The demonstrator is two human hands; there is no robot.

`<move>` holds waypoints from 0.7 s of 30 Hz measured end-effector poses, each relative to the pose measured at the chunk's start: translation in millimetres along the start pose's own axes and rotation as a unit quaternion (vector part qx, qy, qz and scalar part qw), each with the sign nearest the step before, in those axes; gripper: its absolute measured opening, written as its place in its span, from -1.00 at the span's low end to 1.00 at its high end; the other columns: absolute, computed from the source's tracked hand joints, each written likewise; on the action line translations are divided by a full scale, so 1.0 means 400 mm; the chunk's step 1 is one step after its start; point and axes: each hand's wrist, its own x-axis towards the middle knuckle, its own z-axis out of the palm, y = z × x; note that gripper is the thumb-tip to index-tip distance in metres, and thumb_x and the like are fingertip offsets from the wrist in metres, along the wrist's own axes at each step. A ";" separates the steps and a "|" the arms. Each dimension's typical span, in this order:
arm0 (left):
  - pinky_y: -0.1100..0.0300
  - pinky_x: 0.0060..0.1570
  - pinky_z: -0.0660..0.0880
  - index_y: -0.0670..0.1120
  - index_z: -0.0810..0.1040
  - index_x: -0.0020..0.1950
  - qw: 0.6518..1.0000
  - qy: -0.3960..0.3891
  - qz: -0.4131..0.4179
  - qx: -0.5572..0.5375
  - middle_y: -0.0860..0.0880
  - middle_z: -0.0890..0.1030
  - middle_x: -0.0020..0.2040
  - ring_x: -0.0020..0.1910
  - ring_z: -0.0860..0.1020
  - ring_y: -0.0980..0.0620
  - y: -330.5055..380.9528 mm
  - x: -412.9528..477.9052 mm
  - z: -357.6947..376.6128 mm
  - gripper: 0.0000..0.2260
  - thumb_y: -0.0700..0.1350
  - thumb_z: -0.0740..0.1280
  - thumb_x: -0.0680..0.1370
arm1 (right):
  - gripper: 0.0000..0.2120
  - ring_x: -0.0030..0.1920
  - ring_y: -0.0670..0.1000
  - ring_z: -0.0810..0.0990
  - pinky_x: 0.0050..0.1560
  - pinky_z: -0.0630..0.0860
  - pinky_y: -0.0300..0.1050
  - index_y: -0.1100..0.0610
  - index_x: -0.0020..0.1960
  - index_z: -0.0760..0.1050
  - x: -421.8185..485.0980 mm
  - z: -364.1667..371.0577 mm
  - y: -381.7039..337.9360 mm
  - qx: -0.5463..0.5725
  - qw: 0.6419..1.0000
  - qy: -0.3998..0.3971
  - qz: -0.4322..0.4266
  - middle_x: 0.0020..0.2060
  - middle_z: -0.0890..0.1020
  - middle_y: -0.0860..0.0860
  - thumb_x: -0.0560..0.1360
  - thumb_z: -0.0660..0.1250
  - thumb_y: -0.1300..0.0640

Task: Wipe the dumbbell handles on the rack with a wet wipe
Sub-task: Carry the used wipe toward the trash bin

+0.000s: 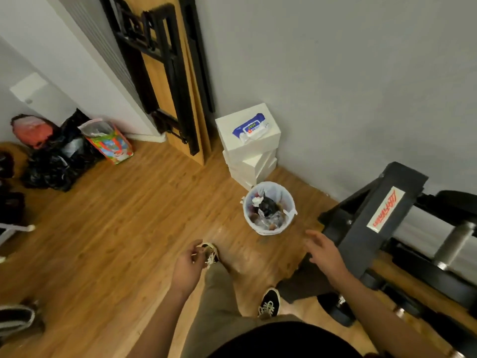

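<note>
Head cam looking down: right hand (325,251) is spread open with fingers straight, just beside the dark end of the rack (361,228) at lower right. Can't tell if it's actually touching. Left hand (188,266) hangs at lower centre, fingers loosely curled, nothing in it that I can make out. Wipes pack (251,128) sits on top of stacked white boxes (247,154) by the wall, upper centre. Bin (268,229) full of trash stands on the floor (129,215) right below them. One dumbbell handle (455,245) shows at the right edge, blurry.
</note>
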 end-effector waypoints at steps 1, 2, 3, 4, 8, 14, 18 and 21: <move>-0.07 0.03 0.65 -0.04 0.50 0.36 1.000 -0.013 0.007 0.004 -0.07 0.64 0.00 -0.02 0.67 -0.06 0.025 0.036 0.002 -0.73 -0.22 0.29 0.67 | -0.70 0.21 0.02 0.54 0.29 0.52 0.12 -0.03 0.34 0.48 0.013 0.000 -0.007 0.005 1.000 0.008 0.003 0.19 0.54 -0.06 0.62 0.30 0.02; -0.01 0.00 0.65 -0.03 0.49 0.36 0.999 -0.028 0.013 0.010 -0.08 0.64 0.00 -0.02 0.67 -0.06 0.051 0.073 0.005 -0.73 -0.23 0.29 0.67 | -0.68 0.23 0.02 0.53 0.31 0.51 0.13 -0.02 0.36 0.47 0.028 0.001 -0.013 0.011 1.000 0.018 0.008 0.21 0.53 -0.06 0.62 0.30 0.00; 0.02 -0.01 0.66 -0.03 0.49 0.36 0.999 -0.044 0.022 0.020 -0.08 0.64 -0.01 -0.04 0.67 -0.04 0.073 0.112 0.006 -0.73 -0.23 0.29 0.67 | -0.65 0.25 0.02 0.52 0.31 0.51 0.15 -0.02 0.38 0.47 0.041 0.003 -0.023 0.016 0.999 0.029 0.015 0.24 0.53 -0.06 0.61 0.31 -0.02; 0.00 -0.01 0.66 -0.05 0.50 0.37 0.997 -0.058 0.034 0.036 -0.08 0.64 -0.02 -0.05 0.67 -0.03 0.090 0.153 0.006 -0.72 -0.23 0.29 0.67 | -0.63 0.26 0.03 0.52 0.32 0.51 0.16 -0.02 0.39 0.46 0.056 0.007 -0.030 0.024 0.999 0.040 0.019 0.26 0.53 -0.06 0.61 0.31 -0.03; -0.07 0.03 0.64 0.02 0.50 0.40 0.983 -0.128 0.089 0.098 -0.01 0.68 -0.03 -0.09 0.68 0.05 0.159 0.320 -0.011 -0.69 -0.20 0.27 0.66 | -0.63 0.29 0.05 0.53 0.32 0.51 0.20 -0.01 0.39 0.47 0.110 0.044 -0.072 0.049 0.995 0.079 0.030 0.31 0.55 -0.01 0.60 0.31 -0.02; 0.02 0.08 0.62 -0.05 0.51 0.32 0.958 -0.221 0.128 0.132 0.08 0.65 -0.01 0.01 0.68 0.25 0.255 0.476 0.000 -0.76 -0.24 0.26 0.68 | -0.60 0.25 0.05 0.57 0.28 0.54 0.15 0.02 0.41 0.46 0.144 0.102 -0.171 0.071 0.988 0.130 0.054 0.28 0.57 0.00 0.59 0.32 -0.02; 0.09 0.04 0.62 -0.03 0.60 0.22 0.938 -0.265 0.148 0.170 0.11 0.69 0.01 -0.01 0.66 0.31 0.302 0.548 0.039 -0.81 -0.23 0.29 0.67 | -0.67 0.16 -0.01 0.54 0.23 0.52 0.00 0.05 0.37 0.48 0.154 0.132 -0.230 0.076 0.985 0.144 0.060 0.18 0.57 -0.04 0.62 0.29 0.07; 0.16 -0.01 0.60 -0.01 0.67 0.20 0.922 -0.281 0.183 0.192 0.10 0.71 0.07 0.02 0.66 0.16 0.334 0.575 0.089 -0.80 -0.17 0.31 0.66 | -0.70 0.07 -0.08 0.52 0.10 0.45 -0.12 0.06 0.36 0.47 0.167 0.140 -0.240 0.084 0.985 0.138 0.059 0.03 0.55 -0.14 0.63 0.28 0.10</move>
